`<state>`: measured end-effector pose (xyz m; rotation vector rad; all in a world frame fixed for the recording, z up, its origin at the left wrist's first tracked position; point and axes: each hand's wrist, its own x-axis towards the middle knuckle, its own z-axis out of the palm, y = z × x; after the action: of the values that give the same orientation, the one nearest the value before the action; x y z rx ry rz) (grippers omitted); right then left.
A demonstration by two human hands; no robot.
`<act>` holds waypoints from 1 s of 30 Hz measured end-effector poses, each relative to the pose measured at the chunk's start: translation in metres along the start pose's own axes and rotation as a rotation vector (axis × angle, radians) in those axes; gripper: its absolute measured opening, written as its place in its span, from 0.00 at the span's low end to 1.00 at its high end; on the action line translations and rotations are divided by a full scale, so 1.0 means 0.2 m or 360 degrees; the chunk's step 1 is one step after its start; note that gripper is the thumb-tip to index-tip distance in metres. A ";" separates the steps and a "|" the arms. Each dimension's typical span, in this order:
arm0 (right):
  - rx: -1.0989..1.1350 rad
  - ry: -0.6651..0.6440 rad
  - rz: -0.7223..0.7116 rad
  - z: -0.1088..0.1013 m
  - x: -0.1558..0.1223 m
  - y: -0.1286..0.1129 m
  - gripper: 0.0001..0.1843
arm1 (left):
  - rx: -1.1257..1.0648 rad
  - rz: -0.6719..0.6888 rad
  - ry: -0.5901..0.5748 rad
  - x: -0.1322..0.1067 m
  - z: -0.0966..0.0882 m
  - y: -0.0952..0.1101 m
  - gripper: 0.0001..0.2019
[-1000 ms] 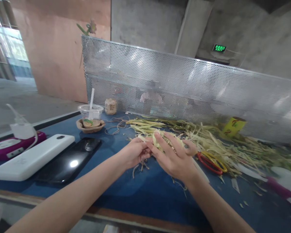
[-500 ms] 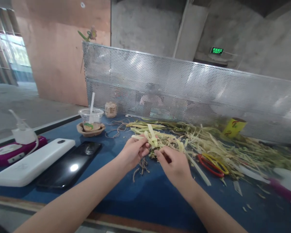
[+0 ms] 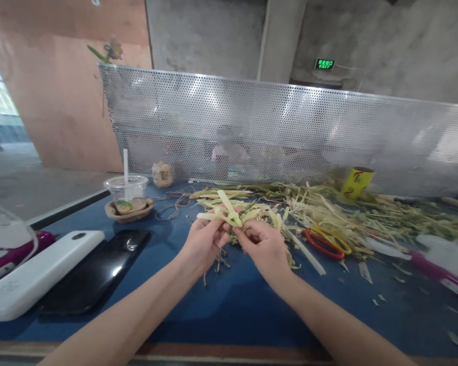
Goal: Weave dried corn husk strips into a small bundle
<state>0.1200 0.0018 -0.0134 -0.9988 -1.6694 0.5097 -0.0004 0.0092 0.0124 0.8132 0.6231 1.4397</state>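
My left hand [image 3: 203,242] and my right hand [image 3: 261,245] meet over the blue table [image 3: 229,305], both pinched on a small bundle of pale green leaf strips [image 3: 229,213]. Loose strip ends stick up and to the left above my left fingers. Thin dry fibres hang below the bundle, between my wrists. A long heap of the same green and straw-coloured leaf strips [image 3: 328,208] lies just behind my hands.
Red and yellow scissors [image 3: 326,243] lie right of my right hand. A black phone [image 3: 95,267], a white power bank [image 3: 41,272] and a magenta device [image 3: 7,254] sit at the left. A plastic cup with straw [image 3: 126,190], twine [image 3: 173,201], a yellow cup [image 3: 356,182] and a perforated metal screen [image 3: 290,137] stand behind; a person sits beyond the screen.
My right hand, spread flat over the bundle a second ago, has closed into a pinch beside my left. The view has shifted so the table things sit further left.
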 end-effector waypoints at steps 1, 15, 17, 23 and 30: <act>-0.0039 0.0006 -0.0016 0.01 0.00 0.01 0.13 | -0.0009 0.0016 0.0007 0.00 0.00 0.00 0.03; 0.0303 0.0044 0.0152 -0.02 0.02 0.01 0.10 | -0.0071 0.0045 -0.0010 -0.01 -0.01 -0.03 0.08; 0.0258 0.0053 0.0134 -0.02 0.02 0.01 0.10 | -0.0071 0.0046 -0.0023 -0.01 -0.01 -0.03 0.08; 0.0384 0.0035 0.0226 -0.02 0.03 -0.01 0.11 | -0.0042 0.0031 -0.0008 -0.01 0.00 -0.02 0.06; 0.0455 0.0027 0.0233 -0.02 0.03 0.00 0.11 | -0.0041 -0.0015 -0.0039 -0.04 0.00 0.02 0.11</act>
<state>0.1243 0.0067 -0.0083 -0.9140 -1.4650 0.8104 -0.0035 0.0009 0.0146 0.8052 0.5878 1.4249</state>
